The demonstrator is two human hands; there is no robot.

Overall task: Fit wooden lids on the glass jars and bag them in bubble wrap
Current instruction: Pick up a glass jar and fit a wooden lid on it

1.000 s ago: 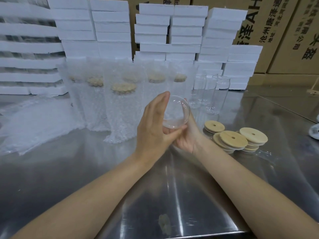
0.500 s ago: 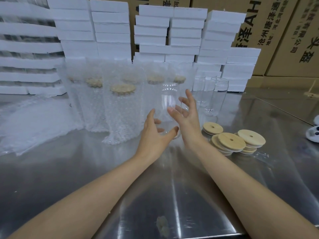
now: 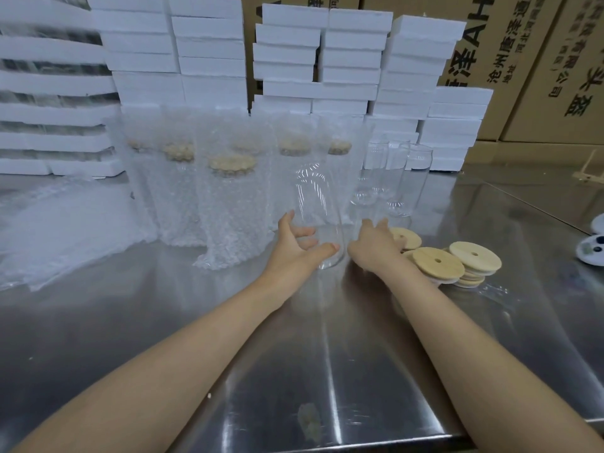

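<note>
A clear glass jar (image 3: pixel 313 197) stands upright and lidless on the steel table (image 3: pixel 327 371). My left hand (image 3: pixel 294 253) holds its base, thumb in front and fingers seen through the glass behind. My right hand (image 3: pixel 372 250) lies just right of the jar with its fingers spread over the nearest wooden lid (image 3: pixel 408 238); it grips nothing. Further right are two low stacks of round wooden lids (image 3: pixel 438 264), each lid with a small hole. Several lidded jars in bubble wrap bags (image 3: pixel 232 207) stand to the left of the jar and behind it.
Three empty glass jars (image 3: pixel 408 181) stand behind my right hand. Flat bubble wrap bags (image 3: pixel 65 230) lie at the left. White foam blocks (image 3: pixel 353 60) are stacked along the back, with cardboard boxes (image 3: pixel 539 60) behind them. A white object (image 3: pixel 593 251) sits at the right edge.
The jar, held tilted in both hands a second ago, now stands on the table. My left hand has closed round its base. My right hand has moved right and down onto the lids.
</note>
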